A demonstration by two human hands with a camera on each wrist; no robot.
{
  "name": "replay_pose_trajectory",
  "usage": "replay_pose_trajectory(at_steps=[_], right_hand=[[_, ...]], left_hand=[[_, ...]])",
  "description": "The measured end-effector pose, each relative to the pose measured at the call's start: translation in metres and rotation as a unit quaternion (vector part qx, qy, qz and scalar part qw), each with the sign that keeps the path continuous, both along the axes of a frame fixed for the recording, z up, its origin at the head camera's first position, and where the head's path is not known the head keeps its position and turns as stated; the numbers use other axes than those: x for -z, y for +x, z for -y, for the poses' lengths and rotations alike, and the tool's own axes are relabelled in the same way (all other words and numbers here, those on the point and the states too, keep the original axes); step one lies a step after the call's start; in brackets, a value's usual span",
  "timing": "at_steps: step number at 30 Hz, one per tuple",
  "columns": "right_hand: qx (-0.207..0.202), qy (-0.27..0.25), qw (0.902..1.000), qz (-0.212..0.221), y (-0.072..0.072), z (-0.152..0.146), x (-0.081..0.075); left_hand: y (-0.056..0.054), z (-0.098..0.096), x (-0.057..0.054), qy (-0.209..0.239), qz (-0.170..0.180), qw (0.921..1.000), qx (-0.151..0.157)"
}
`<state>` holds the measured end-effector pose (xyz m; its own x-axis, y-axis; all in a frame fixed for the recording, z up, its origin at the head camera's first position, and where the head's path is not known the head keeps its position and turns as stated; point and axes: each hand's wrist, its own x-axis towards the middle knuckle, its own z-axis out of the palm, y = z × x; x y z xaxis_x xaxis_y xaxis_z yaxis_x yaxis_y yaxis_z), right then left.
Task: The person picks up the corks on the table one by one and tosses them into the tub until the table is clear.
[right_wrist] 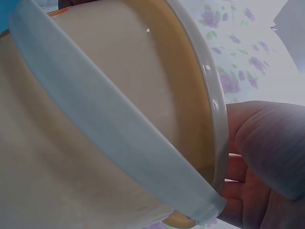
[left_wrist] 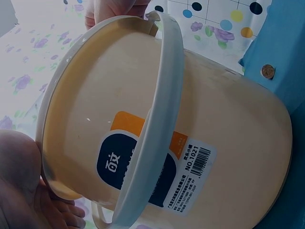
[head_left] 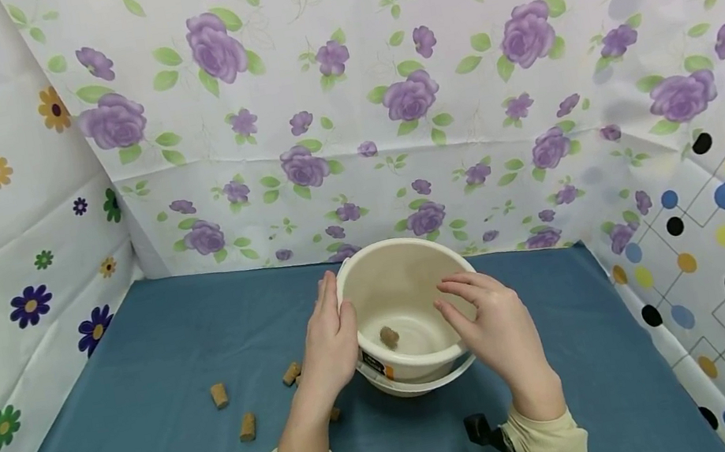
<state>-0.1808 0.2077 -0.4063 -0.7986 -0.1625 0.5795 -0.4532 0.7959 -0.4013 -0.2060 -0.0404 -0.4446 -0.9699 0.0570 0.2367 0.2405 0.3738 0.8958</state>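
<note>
Right hand (head_left: 494, 324) loosely parted and seemingly empty over the bucket (head_left: 393, 273), left hand (head_left: 329, 339) straight-fingered against its left side, on my remote feed I see one cork (head_left: 389, 337) on its floor, below and left of the right hand.

Your right hand (right_wrist: 269, 162) shows at the right edge, its fingers passing out of sight behind the glossy rim (right_wrist: 208, 71) of the cream bucket (right_wrist: 143, 71), so you cannot tell where the tips rest. The pale handle (right_wrist: 109, 121) slants across the bucket's outer wall from upper left to lower right, its lower end overlapping your fingers in the view. Beyond the rim you see white cloth with purple flowers (right_wrist: 252, 64), and a blue surface (right_wrist: 5, 14) fills the top left corner
</note>
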Motion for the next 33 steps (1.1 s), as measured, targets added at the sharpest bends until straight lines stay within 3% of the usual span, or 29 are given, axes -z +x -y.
replay_pose_trajectory(at_steps=[33], right_hand=[[0.009, -0.013, 0.9999, -0.004, 0.001, -0.01, -0.001]], left_hand=[[0.001, 0.0, -0.002, -0.002, -0.003, 1.0, -0.001]])
